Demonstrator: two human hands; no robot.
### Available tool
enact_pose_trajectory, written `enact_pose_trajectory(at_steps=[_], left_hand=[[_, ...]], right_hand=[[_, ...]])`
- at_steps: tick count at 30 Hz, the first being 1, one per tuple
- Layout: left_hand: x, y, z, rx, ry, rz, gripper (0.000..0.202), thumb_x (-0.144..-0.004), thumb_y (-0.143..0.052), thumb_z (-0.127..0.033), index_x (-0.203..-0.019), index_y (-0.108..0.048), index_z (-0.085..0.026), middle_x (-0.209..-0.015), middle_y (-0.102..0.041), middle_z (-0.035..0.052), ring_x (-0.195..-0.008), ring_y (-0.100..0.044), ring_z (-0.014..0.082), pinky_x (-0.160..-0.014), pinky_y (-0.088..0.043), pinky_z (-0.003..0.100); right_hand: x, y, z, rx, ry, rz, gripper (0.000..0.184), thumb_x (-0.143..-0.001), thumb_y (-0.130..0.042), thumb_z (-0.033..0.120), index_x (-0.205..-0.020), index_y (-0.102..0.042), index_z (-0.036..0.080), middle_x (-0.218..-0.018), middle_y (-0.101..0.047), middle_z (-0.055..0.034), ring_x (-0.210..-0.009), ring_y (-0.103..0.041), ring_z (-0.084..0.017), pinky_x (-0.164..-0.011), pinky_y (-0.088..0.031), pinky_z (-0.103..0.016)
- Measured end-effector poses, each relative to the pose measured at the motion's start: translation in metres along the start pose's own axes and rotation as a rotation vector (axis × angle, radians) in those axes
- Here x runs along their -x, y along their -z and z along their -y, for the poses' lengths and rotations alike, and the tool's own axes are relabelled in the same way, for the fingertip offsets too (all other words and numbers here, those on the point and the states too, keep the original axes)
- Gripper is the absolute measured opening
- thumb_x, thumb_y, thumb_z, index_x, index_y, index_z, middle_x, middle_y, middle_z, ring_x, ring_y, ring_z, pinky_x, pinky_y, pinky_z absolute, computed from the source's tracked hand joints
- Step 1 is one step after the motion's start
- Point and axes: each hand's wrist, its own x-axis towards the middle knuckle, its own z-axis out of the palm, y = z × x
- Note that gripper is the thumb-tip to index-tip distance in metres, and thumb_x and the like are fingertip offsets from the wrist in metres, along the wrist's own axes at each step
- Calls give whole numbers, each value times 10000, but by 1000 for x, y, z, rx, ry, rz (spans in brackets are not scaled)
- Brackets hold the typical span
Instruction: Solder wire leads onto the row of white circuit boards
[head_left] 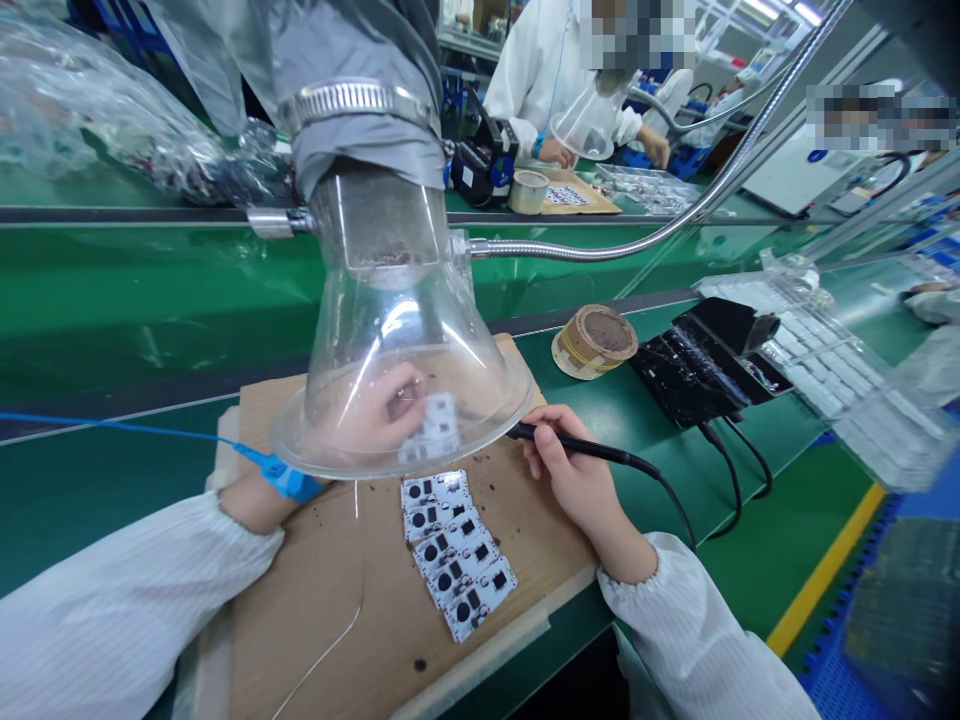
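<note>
Seen through a transparent plastic fume hood (397, 370), my left hand (382, 408) grips a small white circuit board (433, 428) above a cardboard mat (375, 610). My right hand (574, 490) holds a black soldering iron (592, 450) like a pen, its tip near the hood's rim and hidden against it. A row of several white circuit boards (457, 555) lies on the mat between my hands. A blue antistatic wrist strap (285, 478) circles my left wrist.
A roll of tape or solder (596, 340) and a black soldering station (694, 360) stand on the green bench to the right. Beyond them is a transparent tray of white boards (825, 360). A co-worker (547, 80) sits across the bench, working under a similar hood.
</note>
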Motion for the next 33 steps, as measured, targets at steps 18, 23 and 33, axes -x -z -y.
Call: enact_pose_trajectory(at_steps=[18, 23, 33], left_hand=[[3, -8, 14, -38, 32, -125, 306, -1062, -481, -486, -956, -660, -262, -951, -734, 67, -827, -671, 276, -755, -506, 402], [8, -12, 24, -220, 133, -155, 415, -1074, -387, -532, -1037, -682, -243, -1016, -752, 104, -941, -697, 346, -814, -509, 465], [26, -22, 60, -344, 27, -219, 507, -1116, -289, -479, -1218, -676, -169, -1117, -776, 171, -1029, -732, 361, -988, -568, 487]], right_hand=[[-1, 7, -4, -48, 17, -174, 393, -1078, -614, 630, -1133, -687, 247, -815, -655, 11, -557, -567, -112, -541, -475, -271], [-3, 37, -3, 5, 88, -297, 385, -1068, -631, 615, -1170, -680, 247, -871, -674, -2, -582, -610, -121, -544, -499, -277], [-23, 105, -27, 150, 207, -454, 510, -1054, -615, 629, -1388, -621, 243, -1215, -764, -120, -714, -713, -170, -538, -543, -300]])
